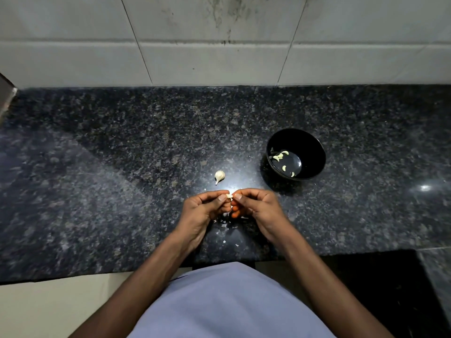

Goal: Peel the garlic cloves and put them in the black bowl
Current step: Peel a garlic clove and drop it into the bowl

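Note:
My left hand [203,208] and my right hand [253,205] meet above the dark granite counter, thumbs together. Between them they pinch a small pale garlic clove [229,196], mostly hidden by the fingers. A partial garlic bulb [219,176] with a pointed stem lies on the counter just beyond my hands. The black bowl [314,152] stands to the right and farther back, with several peeled cloves [280,156] inside.
White flecks of garlic skin [224,224] lie scattered on the counter [122,167] under and in front of my hands. A tiled wall [219,45] rises behind the counter. The counter's front edge runs close to my body.

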